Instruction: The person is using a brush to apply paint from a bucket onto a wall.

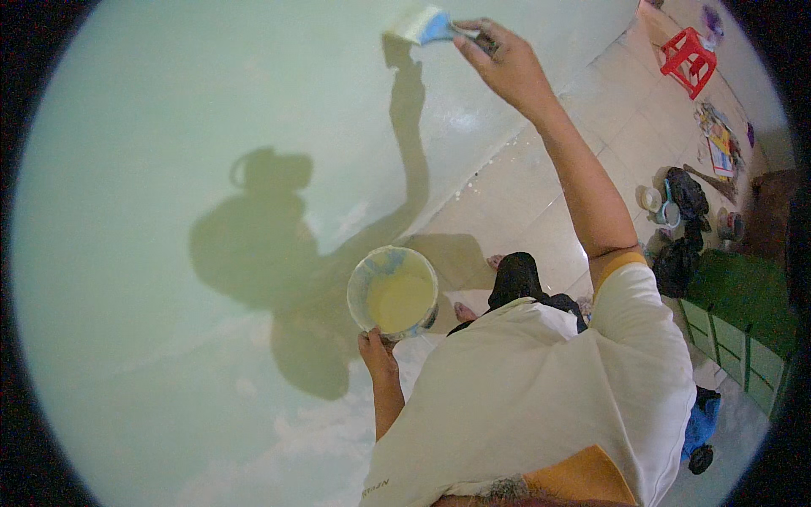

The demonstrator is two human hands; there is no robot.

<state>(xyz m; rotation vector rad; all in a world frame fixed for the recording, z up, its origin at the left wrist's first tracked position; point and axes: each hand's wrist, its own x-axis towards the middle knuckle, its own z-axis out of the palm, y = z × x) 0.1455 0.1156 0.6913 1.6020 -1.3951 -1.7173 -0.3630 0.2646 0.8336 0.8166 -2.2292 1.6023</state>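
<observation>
My right hand [498,61] is closed on the handle of a paintbrush [432,27] with a blue ferrule and pale bristles, at the top of the view. The bristle end is at the pale green wall [152,110]; whether it touches I cannot tell. Lower down, my left hand [379,345] grips the near rim of a round bucket [361,297], its fingers partly hidden beneath. Pale yellow paint [401,300] lies inside, and bluish smears coat the inner wall.
Beige floor tiles [541,211] run along the wall's foot. To the right stand a red plastic stool [688,63], a blue-handled pan [668,213], black plastic bags [686,196] and a green cabinet [739,296]. My shadow falls across the wall.
</observation>
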